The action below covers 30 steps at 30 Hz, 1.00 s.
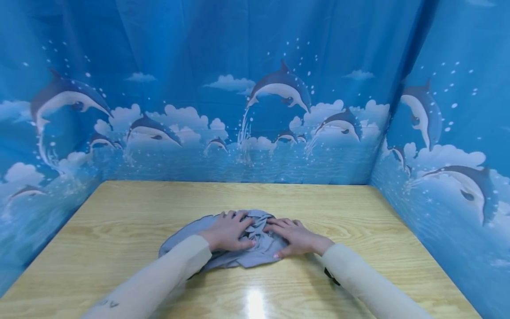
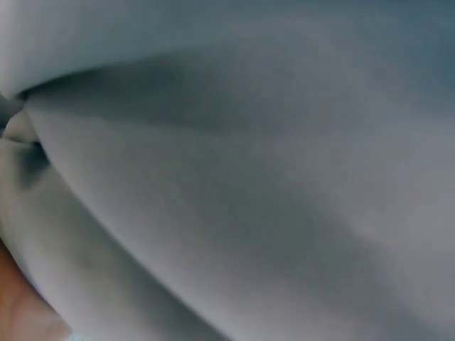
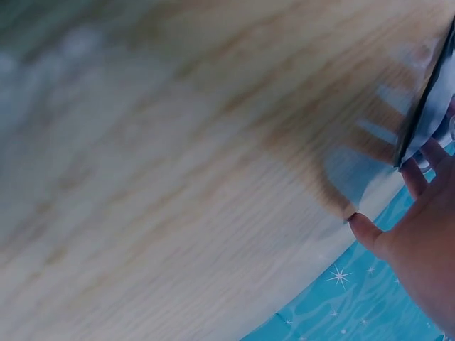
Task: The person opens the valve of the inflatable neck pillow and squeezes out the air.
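A crumpled grey cloth (image 1: 255,257) lies on the wooden table, twisted into folds near its middle. My left hand (image 1: 229,231) rests on top of it, fingers spread and thumb pointing right. On the cloth's right side, my right hand (image 1: 295,237) lies with spread fingers touching the fabric and its thumb at the lower right edge. Grey fabric (image 2: 249,199) fills the left wrist view, with a bit of skin at the lower left corner. In the right wrist view, the right hand (image 3: 419,241) touches the tabletop with its thumb, beside the cloth's dark edge (image 3: 419,106).
The light wooden table (image 1: 119,221) reaches back to a blue curtain (image 1: 207,57) printed with dolphins and clouds. Another stretch of this curtain (image 1: 458,133) runs along the right side. Light-coloured sleeves (image 1: 163,274) cover both forearms.
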{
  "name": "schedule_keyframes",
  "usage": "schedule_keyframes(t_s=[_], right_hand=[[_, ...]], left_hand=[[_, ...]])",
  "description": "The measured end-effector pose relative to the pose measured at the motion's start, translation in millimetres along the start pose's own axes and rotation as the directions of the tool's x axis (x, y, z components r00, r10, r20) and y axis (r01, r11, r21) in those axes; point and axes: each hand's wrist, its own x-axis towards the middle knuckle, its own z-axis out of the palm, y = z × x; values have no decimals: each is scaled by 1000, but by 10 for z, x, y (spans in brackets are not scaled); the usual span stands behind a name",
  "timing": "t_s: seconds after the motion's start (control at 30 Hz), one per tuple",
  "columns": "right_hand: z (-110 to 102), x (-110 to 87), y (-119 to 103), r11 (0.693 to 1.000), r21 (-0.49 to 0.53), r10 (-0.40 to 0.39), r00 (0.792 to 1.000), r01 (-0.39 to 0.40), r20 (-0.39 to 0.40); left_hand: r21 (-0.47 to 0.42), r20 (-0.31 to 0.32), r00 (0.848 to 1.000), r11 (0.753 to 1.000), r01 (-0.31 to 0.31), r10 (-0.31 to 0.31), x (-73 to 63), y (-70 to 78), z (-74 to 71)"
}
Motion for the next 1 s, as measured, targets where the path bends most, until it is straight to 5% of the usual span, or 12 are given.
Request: schedule_keyframes(t_s=[0.4, 0.73, 1.0], right_hand=[[3, -9, 14, 999, 50, -18, 1000, 18, -3], [-48, 5, -4, 995, 99, 17, 1000, -17, 1], [-22, 49, -65, 998, 62, 28, 994, -22, -105]], left_hand=[[115, -74, 997, 993, -13, 22, 2, 46, 53], [93, -24, 999, 995, -33, 36, 3, 25, 53], [107, 27, 1000, 994, -15, 12, -15, 29, 20]])
